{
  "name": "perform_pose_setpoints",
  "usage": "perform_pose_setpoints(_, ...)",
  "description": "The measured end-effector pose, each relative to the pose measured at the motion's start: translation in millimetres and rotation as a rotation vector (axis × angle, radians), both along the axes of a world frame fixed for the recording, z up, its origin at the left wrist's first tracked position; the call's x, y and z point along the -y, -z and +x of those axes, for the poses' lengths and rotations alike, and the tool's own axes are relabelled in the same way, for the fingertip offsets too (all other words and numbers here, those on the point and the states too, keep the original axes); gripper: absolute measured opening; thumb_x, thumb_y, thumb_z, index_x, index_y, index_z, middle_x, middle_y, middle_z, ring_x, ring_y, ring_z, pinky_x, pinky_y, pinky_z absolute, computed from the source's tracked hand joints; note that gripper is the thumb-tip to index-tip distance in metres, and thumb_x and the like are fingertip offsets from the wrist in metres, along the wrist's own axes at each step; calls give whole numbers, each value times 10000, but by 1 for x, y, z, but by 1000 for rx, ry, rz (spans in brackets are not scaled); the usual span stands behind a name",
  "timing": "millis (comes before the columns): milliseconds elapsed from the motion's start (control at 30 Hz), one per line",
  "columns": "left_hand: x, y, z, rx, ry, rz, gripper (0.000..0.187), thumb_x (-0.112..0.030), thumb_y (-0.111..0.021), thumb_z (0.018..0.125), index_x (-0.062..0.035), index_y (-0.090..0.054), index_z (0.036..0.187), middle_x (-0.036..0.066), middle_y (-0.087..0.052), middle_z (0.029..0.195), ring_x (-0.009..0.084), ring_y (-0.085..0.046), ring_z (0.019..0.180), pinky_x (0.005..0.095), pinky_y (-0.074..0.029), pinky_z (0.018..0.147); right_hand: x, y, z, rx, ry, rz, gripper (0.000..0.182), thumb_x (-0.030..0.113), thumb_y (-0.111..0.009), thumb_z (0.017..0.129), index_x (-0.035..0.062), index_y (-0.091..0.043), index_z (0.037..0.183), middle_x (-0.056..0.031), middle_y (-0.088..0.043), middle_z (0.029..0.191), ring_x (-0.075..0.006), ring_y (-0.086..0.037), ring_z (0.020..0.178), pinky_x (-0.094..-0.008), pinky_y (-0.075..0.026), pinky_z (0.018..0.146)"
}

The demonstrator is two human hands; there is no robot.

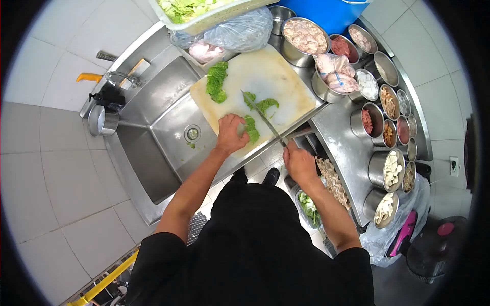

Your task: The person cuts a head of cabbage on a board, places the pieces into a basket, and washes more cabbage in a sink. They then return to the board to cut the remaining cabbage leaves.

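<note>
My right hand [300, 164] is closed round the handle of a knife [265, 121]. Its long blade slants up and left across the white cutting board [288, 84], between pieces of green leaf. My left hand [232, 134], fingers curled and thumb bent in, rests at the board's near left part against a piece of leafy green [251, 128]. Just beyond the blade lie more cut leaf pieces [266, 105]. A larger pile of leafy green [217, 81] sits at the board's left side. What lies under my left fingers is partly hidden.
Left of the board is a steel sink [168, 130] with a faucet [122, 79]. Behind stand a basket of chopped greens [196, 23], a plastic bag [240, 30] and a blue container [321, 15]. Steel pots of meat [306, 36] and other ingredients line the right counter [334, 125].
</note>
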State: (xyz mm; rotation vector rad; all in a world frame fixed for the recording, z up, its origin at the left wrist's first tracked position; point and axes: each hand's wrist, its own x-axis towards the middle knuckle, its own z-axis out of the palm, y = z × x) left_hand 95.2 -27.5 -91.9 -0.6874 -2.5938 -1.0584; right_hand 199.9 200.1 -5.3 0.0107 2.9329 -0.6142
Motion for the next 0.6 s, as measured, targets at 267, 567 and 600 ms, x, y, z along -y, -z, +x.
perform_pose_setpoints(267, 0, 18, 0, -18, 56, -35, 360, -58, -634, 600, -84, -552, 950, 119, -527, 950, 314, -501, 941, 407, -373, 833, 44, 64, 32, 184, 67, -74, 169, 197, -520, 894, 32, -505, 930, -245, -640, 709, -422, -651, 685, -529, -520, 637)
perform_pose_setpoints(567, -22, -5, 4, 189, 54, -36, 150, -72, -683, 688, -76, -610, 819, 104, -547, 921, 322, -539, 936, 423, -428, 833, -7, 16, 40, 76, 194, -147, 182, 209, -528, 904, 30, -554, 923, -259, -622, 693, -444, -628, 675, -551, -500, 632)
perform_pose_setpoints(600, -24, -4, -2, 340, 139, -82, 118, -58, -682, 712, -76, -618, 810, 109, -556, 915, 324, -545, 932, 411, -447, 825, -16, 23, 44, 45, 218, -144, 186, 212, -535, 902, 28, -559, 915, -259, -618, 693, -449, -622, 678, -554, -494, 628)
